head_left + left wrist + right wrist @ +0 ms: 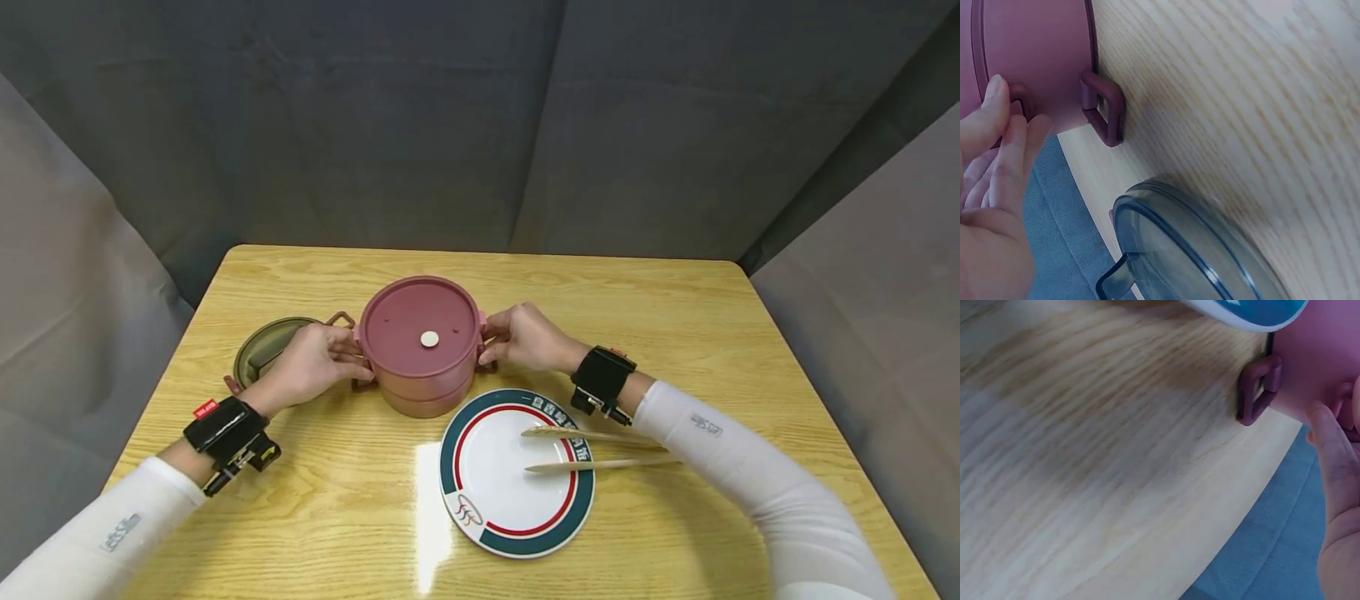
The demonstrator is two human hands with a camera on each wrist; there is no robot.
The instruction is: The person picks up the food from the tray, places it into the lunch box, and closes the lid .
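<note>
Head view: we've got both hands on the pink lunch box (423,354), mid-table, just behind the plate (495,500). Left hand (311,362) grasps its left side, fingers curled at the side handle; right hand (525,337) grasps the right side the same way. Left wrist cam shows fingertips (997,94) touching the box wall next to a hanging clasp (1104,115). Right wrist cam: a fingertip (1329,434) on the wall, another clasp (1257,387) loose beside it.

Risks, as we judge them: the clasps look unlatched, so if we lift by the sides the tiers could separate or the lid (420,321) shift. Uneven pull btw. the two hands would tip the box. It sits v. near the plate rim, so a drag toward us could bump the plate and roll the chopsticks (592,450) off it. On the left, the green lid (262,350) lies just beside the left hand; an elbow swing could knock it.

Looks: round, stacked, matte dusty pink; flat lid w/ small white plug at centre; darker square clasps.
</note>
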